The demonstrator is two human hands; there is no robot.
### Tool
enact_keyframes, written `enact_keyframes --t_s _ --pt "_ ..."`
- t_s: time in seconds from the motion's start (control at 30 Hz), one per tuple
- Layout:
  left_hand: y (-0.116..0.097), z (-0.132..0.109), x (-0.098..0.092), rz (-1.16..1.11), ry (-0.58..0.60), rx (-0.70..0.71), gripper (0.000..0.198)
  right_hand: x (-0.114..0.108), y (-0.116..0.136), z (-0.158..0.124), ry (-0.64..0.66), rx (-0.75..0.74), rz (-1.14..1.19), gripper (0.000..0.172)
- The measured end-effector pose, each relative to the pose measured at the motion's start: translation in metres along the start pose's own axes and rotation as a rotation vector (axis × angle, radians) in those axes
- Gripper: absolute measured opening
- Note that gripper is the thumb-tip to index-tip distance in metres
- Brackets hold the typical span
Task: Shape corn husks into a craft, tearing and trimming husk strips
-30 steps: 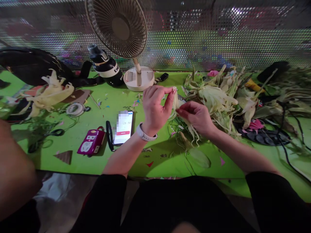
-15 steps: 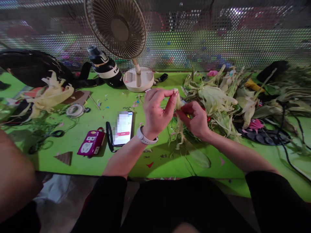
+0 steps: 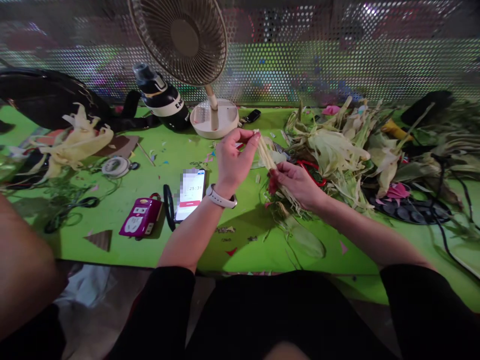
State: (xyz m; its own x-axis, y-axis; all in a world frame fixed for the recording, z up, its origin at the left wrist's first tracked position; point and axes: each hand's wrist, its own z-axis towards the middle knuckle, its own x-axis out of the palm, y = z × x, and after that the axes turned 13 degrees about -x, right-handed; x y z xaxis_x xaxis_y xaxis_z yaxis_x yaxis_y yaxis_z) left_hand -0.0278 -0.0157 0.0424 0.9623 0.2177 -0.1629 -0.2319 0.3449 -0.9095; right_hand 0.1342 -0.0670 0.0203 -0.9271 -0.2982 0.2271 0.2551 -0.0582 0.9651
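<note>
Light is dim, with the edges stretched and softened. The phone screen [image 3: 194,189] glows, partly pixelated; bright specks glint across the perforated panel [image 3: 292,60]; a soft-edged shadow darkens the green table [image 3: 270,260].

At my eleven o'clock, the phone [image 3: 192,196] shows 25:31, partly pixelated; farther in the same direction, the black bottle [image 3: 167,106] carries letters beginning with E, the rest unclear.

Short black sleeves [image 3: 416,300] and a pale wristband [image 3: 222,199] are worn.

Pale stringy bundle [image 3: 266,153], probably corn husk, aslant in midair
</note>
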Motion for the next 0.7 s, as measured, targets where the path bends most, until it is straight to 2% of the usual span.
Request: enact_keyframes --t_s 0.17,0.5,0.7 --pt "0.022 0.011 0.0 -0.064 -0.015 -0.105 0.013 -0.002 -0.009 -0.001 -0.024 0.033 0.008 0.042" --pt "0.03 0.019 -0.004 -0.143 -0.044 -0.338 0.007 -0.004 -0.015 -0.002 -0.052 0.172 0.012 0.036" --pt "0.051 0.021 0.001 -0.255 -0.014 -0.503 0.009 -0.002 -0.017 0.0 -0.109 0.212 -0.023 0.029"
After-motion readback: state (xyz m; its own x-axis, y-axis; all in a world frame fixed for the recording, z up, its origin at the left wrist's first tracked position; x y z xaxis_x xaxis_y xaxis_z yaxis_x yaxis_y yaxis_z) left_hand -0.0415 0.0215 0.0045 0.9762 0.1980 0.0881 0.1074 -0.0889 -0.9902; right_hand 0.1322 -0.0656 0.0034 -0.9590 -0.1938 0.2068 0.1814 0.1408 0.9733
